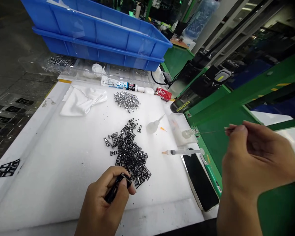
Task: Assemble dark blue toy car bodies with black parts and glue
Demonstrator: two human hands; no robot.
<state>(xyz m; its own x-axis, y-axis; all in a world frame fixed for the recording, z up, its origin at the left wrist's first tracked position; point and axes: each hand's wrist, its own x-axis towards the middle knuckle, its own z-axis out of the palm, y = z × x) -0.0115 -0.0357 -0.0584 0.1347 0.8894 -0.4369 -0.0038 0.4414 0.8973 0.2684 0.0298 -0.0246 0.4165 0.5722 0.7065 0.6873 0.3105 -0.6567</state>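
Note:
My left hand [102, 201] is closed around a small black plastic part [114, 188], gripped between thumb and fingers at the near edge of a loose pile of black frame-like pieces [130, 154]. Off to the right, my right hand [250, 160] is raised in a pinch on a thin needle-like rod [212, 132], whose fine end points left. Beyond the black pile lies a heap of small silver metal pieces [127, 101]. A syringe with an orange tip [184, 151] and a translucent squeeze bottle [152, 126] rest between the pile and the board's right side.
Stacked blue bins [100, 42] stand behind the white board [54, 170]. Along its back are a glue tube [120, 84] and a white cloth [81, 101]. A phone [200, 180] and green marker [212, 175] line the right edge. A black cylindrical device [189, 96] stands behind them.

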